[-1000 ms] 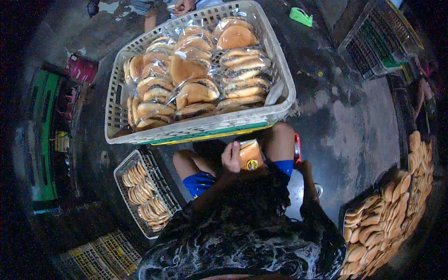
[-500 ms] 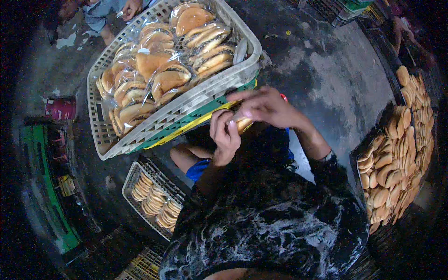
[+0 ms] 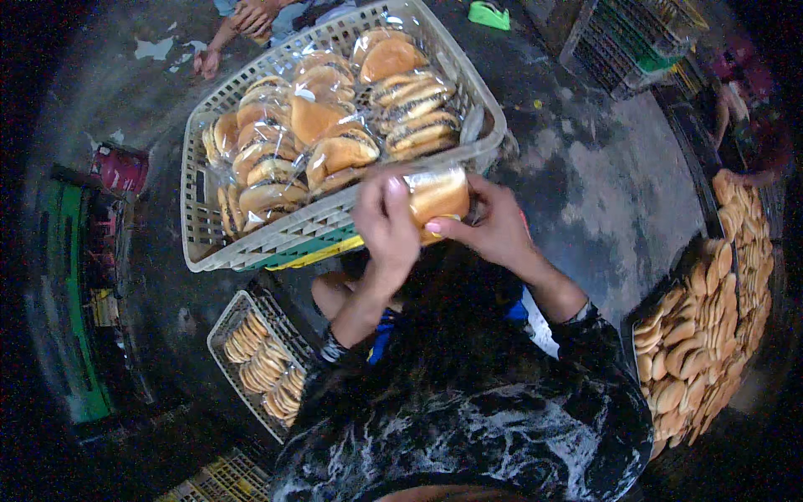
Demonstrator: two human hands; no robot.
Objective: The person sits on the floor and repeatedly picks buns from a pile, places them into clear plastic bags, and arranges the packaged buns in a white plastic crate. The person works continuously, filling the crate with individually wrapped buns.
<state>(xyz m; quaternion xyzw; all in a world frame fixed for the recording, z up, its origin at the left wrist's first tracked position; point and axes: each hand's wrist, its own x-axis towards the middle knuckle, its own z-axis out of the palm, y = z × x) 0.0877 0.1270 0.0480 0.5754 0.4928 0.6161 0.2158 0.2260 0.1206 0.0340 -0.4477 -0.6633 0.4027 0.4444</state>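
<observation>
Dark floor (image 3: 577, 226) lies all around. The right hand (image 3: 497, 224) pinches a wrapped bun (image 3: 440, 197) near the white crate (image 3: 268, 238), fingers clamped on it. The left hand (image 3: 386, 221) touches it, but blur hides how its fingers close. Squeezing too hard could squash the bun; loose fingers could drop it. Its back is hidden.

One left hand (image 3: 387, 224), one right hand (image 3: 495, 219) — one bun (image 3: 437, 199) between them — one big filled crate (image 3: 493, 138), one small filled crate (image 3: 246, 391) holding three rows (image 3: 262, 366), two loose heaps (image 3: 690, 335).
</observation>
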